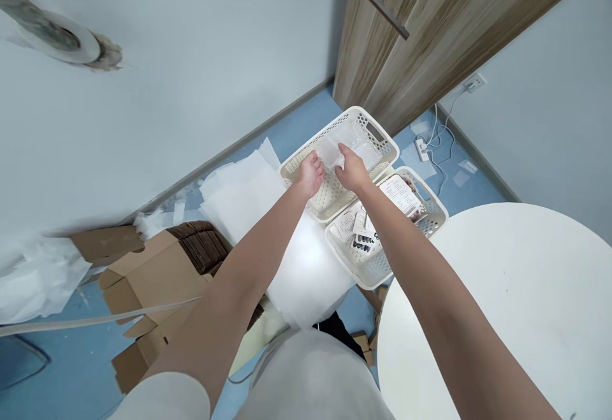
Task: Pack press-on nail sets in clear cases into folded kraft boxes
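Observation:
Both arms reach forward over a white perforated plastic basket (377, 128) on the floor. My left hand (310, 173) and my right hand (351, 168) are curled over clear plastic bags (348, 143) that lie inside it, each pinching the plastic. A second white basket (433, 200) stands just right of the first and holds printed paper leaflets (400, 193) and blister packs with dark capsules (361, 243).
A round white table (516, 292) fills the lower right. White foam sheets (248, 194) lie on the blue floor at centre. Open cardboard boxes (157, 267) stand at left. A wooden door (430, 31) and a wall socket with cables (473, 82) are behind the baskets.

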Action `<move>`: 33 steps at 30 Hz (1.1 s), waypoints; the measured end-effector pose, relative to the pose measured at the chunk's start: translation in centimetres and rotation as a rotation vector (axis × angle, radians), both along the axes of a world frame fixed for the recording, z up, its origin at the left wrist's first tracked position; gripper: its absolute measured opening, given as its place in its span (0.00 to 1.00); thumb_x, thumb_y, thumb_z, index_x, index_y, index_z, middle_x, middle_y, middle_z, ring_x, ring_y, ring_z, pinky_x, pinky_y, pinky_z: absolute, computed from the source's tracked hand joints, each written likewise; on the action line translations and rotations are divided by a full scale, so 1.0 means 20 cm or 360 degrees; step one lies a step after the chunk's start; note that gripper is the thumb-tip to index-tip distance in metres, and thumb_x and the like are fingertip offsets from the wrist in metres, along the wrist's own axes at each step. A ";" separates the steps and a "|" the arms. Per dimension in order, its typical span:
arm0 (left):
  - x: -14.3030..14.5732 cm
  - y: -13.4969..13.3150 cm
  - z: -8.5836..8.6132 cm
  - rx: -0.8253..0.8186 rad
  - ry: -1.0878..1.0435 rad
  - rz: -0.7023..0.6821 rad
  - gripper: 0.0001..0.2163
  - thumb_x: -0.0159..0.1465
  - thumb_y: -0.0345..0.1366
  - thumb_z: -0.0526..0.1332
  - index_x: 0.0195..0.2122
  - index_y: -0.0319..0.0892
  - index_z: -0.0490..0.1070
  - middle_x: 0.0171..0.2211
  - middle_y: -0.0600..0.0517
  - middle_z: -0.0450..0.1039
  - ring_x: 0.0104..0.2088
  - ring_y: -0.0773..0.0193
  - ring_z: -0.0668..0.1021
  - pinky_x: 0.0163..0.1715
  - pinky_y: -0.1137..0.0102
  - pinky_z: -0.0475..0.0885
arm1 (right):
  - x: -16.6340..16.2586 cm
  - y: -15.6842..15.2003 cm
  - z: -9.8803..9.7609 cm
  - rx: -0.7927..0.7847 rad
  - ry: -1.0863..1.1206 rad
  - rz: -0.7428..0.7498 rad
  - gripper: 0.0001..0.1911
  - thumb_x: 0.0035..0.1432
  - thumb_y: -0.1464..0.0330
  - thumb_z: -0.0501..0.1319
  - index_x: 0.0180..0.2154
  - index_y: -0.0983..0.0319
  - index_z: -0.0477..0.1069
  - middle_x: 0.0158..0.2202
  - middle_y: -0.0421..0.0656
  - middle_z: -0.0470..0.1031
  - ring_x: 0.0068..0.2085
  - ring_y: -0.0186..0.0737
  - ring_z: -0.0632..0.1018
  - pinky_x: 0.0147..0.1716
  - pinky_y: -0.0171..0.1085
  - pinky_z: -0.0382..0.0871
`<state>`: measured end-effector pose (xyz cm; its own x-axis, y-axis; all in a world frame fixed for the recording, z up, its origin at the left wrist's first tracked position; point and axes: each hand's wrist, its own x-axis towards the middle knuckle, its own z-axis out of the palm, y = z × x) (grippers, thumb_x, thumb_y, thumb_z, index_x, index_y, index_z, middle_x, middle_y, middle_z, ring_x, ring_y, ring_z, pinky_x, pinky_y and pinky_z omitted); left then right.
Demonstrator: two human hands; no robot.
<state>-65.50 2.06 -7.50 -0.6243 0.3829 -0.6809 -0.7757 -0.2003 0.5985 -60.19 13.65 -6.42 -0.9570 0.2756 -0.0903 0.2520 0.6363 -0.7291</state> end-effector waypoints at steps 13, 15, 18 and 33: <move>0.08 0.01 0.01 0.0261 -0.0003 0.0322 0.11 0.59 0.37 0.54 0.41 0.41 0.64 0.41 0.48 0.69 0.44 0.62 0.73 0.42 0.68 0.67 | -0.02 -0.11 0.03 -0.0043 -0.0046 -0.0093 0.17 0.45 0.73 0.58 0.41 0.65 0.69 0.39 0.46 0.72 0.37 0.39 0.74 0.41 0.43 0.68; 0.11 0.01 0.02 0.0277 0.0055 0.0388 0.09 0.57 0.38 0.56 0.38 0.40 0.65 0.34 0.50 0.70 0.39 0.64 0.75 0.40 0.70 0.67 | -0.01 -0.17 0.05 -0.0001 0.0004 -0.0074 0.13 0.47 0.73 0.57 0.38 0.64 0.70 0.36 0.45 0.72 0.35 0.37 0.73 0.40 0.41 0.68; 0.15 -0.02 0.06 0.0246 0.0140 0.0468 0.08 0.56 0.38 0.58 0.34 0.41 0.66 0.29 0.53 0.68 0.35 0.66 0.74 0.37 0.71 0.67 | 0.03 -0.22 0.09 0.0051 0.0090 -0.0009 0.12 0.48 0.74 0.55 0.36 0.63 0.71 0.36 0.44 0.71 0.35 0.37 0.73 0.41 0.40 0.67; 0.64 -0.28 0.42 0.0140 0.0671 -0.0032 0.23 0.53 0.39 0.62 0.50 0.47 0.59 0.29 0.54 0.72 0.36 0.64 0.76 0.40 0.67 0.67 | 0.73 -0.28 0.50 -0.0472 0.0384 -0.0686 0.24 0.51 0.58 0.58 0.49 0.57 0.62 0.47 0.47 0.66 0.42 0.39 0.71 0.38 0.40 0.68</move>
<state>-52.74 -3.61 0.86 -0.8327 0.4431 -0.3322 -0.4713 -0.2521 0.8452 -45.51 7.99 3.53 -0.7669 0.6416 -0.0164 0.2478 0.2725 -0.9297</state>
